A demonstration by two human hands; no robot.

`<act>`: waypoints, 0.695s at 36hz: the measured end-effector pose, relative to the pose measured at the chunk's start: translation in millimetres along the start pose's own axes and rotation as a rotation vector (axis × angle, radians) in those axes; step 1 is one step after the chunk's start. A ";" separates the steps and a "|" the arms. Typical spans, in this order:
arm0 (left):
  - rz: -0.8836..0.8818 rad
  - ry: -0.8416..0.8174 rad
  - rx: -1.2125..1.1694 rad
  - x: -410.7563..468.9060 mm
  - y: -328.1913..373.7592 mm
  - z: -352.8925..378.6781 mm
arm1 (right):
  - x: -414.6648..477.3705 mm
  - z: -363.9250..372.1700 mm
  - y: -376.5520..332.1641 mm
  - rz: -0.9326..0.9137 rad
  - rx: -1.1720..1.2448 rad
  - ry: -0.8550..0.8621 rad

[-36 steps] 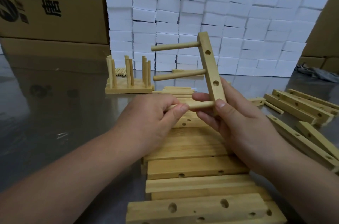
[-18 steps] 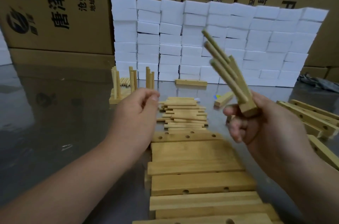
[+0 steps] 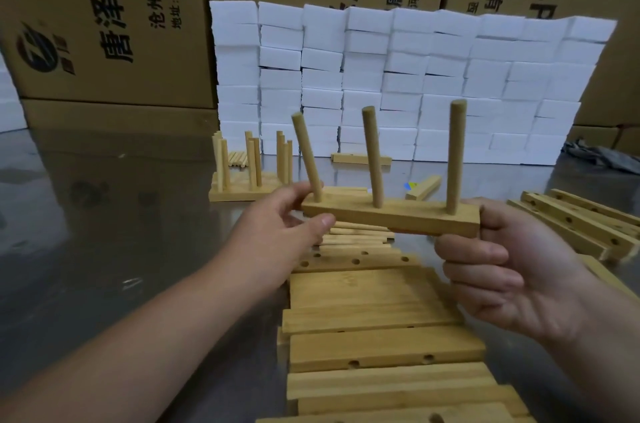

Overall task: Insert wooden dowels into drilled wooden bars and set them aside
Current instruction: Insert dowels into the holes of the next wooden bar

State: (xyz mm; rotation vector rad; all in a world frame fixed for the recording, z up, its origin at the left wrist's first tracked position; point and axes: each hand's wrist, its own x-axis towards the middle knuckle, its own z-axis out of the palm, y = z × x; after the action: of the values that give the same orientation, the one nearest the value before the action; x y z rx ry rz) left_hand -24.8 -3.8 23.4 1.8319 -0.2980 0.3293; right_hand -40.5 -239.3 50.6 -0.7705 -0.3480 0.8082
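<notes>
Now the left hand point(image 3: 277, 220) joins the right hand point(image 3: 512, 263) gripping the bar point(image 3: 391, 219), its dowels point(image 3: 372, 159) swung up to twelve o'clock.

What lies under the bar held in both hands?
Below the bar, apart from it, loose dowels and drilled bars lie on the table. The bar, left hand and right hand cover part of the dowel pile.

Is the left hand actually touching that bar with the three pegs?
Touching. The head view shows the left hand pinching the bar at its left end.
</notes>
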 end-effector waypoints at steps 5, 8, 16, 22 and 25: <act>0.005 0.025 0.057 3.3 0.6 -6.2 | 2.1 8.3 2.0 -0.077 -0.101 0.228; 0.033 0.010 0.215 4.3 0.5 -7.7 | 5.2 6.5 2.6 -0.208 -0.104 0.438; -0.019 0.103 0.444 14.2 -3.0 -24.3 | 10.8 -0.9 3.9 -0.385 -0.179 0.664; -0.080 0.203 0.849 41.6 -11.6 -81.0 | 12.7 -23.4 0.8 -0.535 -0.290 0.918; -0.173 0.243 0.886 46.9 -29.4 -113.5 | 17.2 -36.4 0.9 -0.531 -0.410 1.052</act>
State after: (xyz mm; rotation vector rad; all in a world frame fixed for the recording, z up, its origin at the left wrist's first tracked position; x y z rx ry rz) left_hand 21.3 111.8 45.3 2.6248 0.2228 0.6203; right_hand -9.6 -243.4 25.1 -1.3000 0.2454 -0.2339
